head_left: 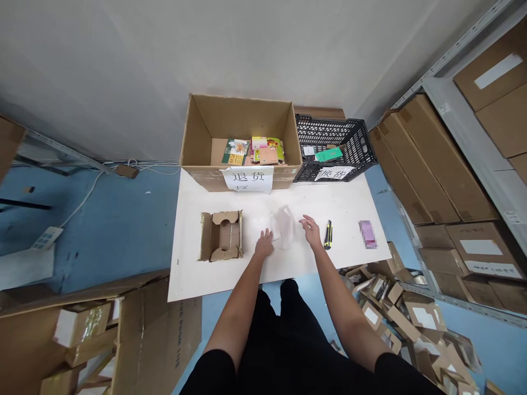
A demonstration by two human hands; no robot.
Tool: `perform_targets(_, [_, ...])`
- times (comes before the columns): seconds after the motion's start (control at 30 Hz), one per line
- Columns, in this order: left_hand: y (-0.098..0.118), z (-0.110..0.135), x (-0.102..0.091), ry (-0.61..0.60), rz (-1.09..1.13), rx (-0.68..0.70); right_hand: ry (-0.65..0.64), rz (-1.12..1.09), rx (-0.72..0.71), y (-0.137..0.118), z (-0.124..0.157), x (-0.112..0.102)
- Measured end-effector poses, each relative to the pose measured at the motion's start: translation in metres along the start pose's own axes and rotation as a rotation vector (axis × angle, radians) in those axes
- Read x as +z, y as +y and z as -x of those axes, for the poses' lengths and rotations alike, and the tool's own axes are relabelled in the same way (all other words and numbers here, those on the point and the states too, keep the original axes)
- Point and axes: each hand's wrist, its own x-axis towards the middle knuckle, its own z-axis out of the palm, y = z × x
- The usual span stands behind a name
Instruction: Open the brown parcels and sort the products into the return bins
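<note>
A thin, see-through plastic bag [284, 227] lies crumpled on the white table in front of me. My left hand [264, 243] rests at its left edge, palm down with the fingers spread. To the right of the bag, my right hand [312, 230] hovers with bent fingers somewhat apart; a small gap seems to separate its fingertips from the plastic. An opened small cardboard box [239, 233] stands to the left of my left hand. A black and yellow utility knife [328, 235] lies to the right of my right hand.
At the table's back are a large cardboard box [197, 174] with several books and a black plastic crate [358, 144], both bearing paper signs. A blurred purple item [368, 234] lies on the right. Cartons fill the shelves [453, 109] and the floor on both sides.
</note>
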Motion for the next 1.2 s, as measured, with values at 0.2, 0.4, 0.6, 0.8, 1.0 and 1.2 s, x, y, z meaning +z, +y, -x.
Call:
perform_targets(0.2, [0.005, 0.003, -0.004, -0.02, 0.007, -0.019, 0.257, 0.24, -0.024, 0.01, 0.015, 0.013])
perform_targets(0.4, [0.008, 0.01, -0.008, -0.027, 0.01, -0.031, -0.187, 0.528, -0.019, 0.016, 0.015, 0.065])
perform_targets(0.6, [0.009, 0.017, -0.016, -0.02, 0.003, -0.036, -0.171, 0.457, 0.05, 0.024, 0.007, 0.077])
perform_targets(0.8, [-0.002, 0.039, -0.029, 0.129, -0.013, -0.127, 0.373, 0.225, 0.215, 0.035, -0.012, -0.01])
perform_targets(1.0, [0.031, 0.045, -0.036, 0.516, 0.075, -0.033, 0.447, 0.322, 0.066, 0.026, 0.003, -0.032])
perform_targets(1.2, [0.09, 0.012, -0.053, 0.363, 0.049, 0.089, -0.24, 0.503, -0.006, 0.01, -0.007, 0.044])
